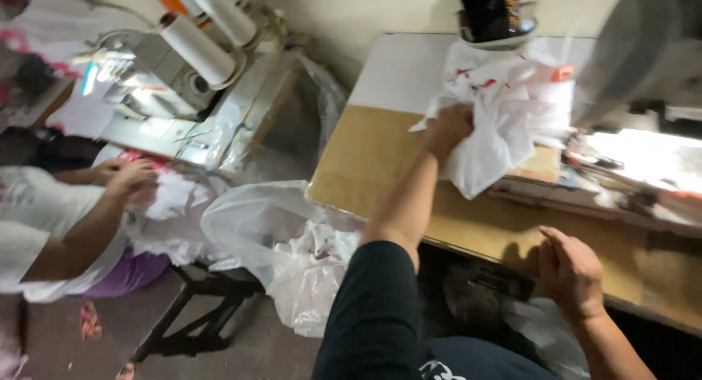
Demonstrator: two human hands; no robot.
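Note:
My left hand (447,128) reaches forward over the wooden table (365,160) and grips a bundle of white fabric (504,117) with red marks, which lies heaped near the table's far side. My right hand (570,270) rests on the table's near edge, its fingers curled loosely and nothing in it. My dark sleeve covers the left upper arm at the bottom middle.
A sewing machine (643,65) with a bright lamp stands at the right. A dark container (493,14) sits at the table's back. White plastic bags (285,241) of fabric lie on the floor. At the left another person's hand (128,177) works at a second machine with thread cones (194,47).

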